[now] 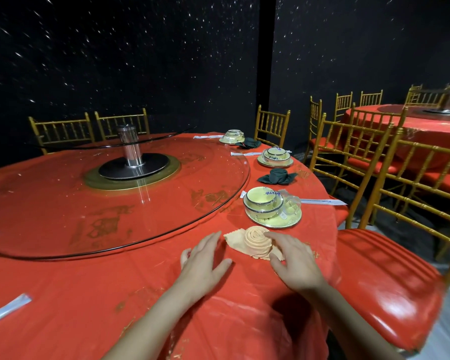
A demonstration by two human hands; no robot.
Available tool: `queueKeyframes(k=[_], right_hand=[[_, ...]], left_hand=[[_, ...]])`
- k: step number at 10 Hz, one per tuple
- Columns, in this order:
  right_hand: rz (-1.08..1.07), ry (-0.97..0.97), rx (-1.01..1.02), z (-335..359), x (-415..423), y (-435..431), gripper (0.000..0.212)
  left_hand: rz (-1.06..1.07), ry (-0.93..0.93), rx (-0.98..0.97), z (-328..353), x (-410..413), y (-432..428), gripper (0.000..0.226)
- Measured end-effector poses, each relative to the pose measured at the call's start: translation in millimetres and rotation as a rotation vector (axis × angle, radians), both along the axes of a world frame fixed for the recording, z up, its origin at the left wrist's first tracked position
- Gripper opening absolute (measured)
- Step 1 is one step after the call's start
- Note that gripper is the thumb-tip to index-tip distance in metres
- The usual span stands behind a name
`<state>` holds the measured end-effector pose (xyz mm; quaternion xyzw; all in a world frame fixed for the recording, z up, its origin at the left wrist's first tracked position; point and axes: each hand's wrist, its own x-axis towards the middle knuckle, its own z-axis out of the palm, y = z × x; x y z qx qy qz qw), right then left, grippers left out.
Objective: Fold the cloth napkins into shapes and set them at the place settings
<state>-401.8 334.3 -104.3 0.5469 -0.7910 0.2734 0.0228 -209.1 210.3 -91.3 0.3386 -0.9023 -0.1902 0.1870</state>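
Observation:
A peach cloth napkin (252, 242) rolled into a rose shape with leaf-like corners sits on the red tablecloth (146, 294), just in front of the nearest wrapped place setting (270, 207). My left hand (205, 258) lies beside it on the left, fingers straight, holding nothing. My right hand (294, 258) hovers at its right side, fingers relaxed, covering part of the napkin's right corner. Two dark green folded napkins (277, 177) (248, 144) lie by the farther settings.
A large glass turntable (115, 190) with a metal hub fills the table's middle. Wrapped chopsticks (322, 202) lie by the near setting. A red-cushioned chair (387, 281) stands close at my right; gold chairs and another red table (426, 126) are behind.

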Motion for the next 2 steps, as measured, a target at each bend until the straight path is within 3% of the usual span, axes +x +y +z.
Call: queueKeyframes(k=[2], right_hand=[[-0.023,-0.049,-0.097,3.9,1.7,4.9,0.052]], left_hand=[[0.165,0.02,0.041,3.7,74.4,-1.9,0.08]])
